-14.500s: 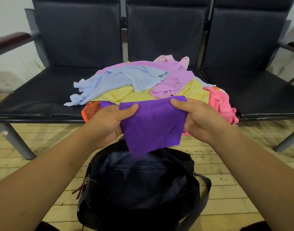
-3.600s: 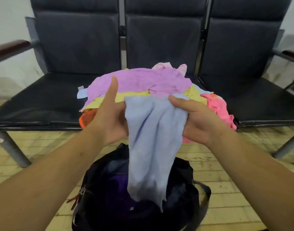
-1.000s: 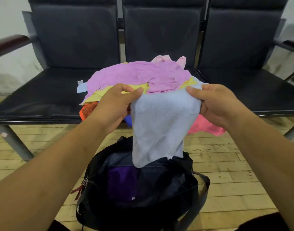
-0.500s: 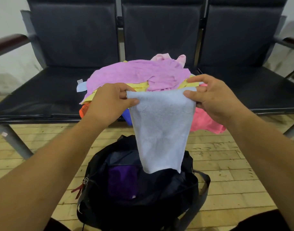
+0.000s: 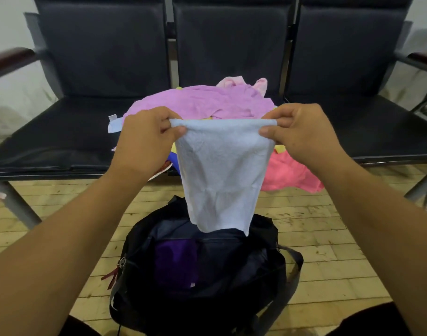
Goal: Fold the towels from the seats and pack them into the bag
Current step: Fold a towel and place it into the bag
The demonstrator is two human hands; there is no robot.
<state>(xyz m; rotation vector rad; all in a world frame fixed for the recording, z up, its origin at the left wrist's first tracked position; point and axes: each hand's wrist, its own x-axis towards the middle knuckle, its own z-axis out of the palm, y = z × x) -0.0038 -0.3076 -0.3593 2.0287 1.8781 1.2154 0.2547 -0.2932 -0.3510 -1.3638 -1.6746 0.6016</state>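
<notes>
Matt terry-cloth towel (image 5: 219, 175); worn wooden floor (image 5: 329, 238).

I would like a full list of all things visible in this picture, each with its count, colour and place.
light blue towel: 1, pale blue, hanging between both hands above the bag
lilac towel: 1, lilac, top of the pile on the middle seat
pink towel: 1, pink, right side of the pile, drooping over the seat edge
purple towel: 1, dark purple, inside the bag
bag: 1, black, open, on the floor
seats: 3, black, joined in a row
floor: 1, pale wooden boards
left hand: 1, grip on the towel's upper left corner
right hand: 1, grip on the upper right corner
</notes>
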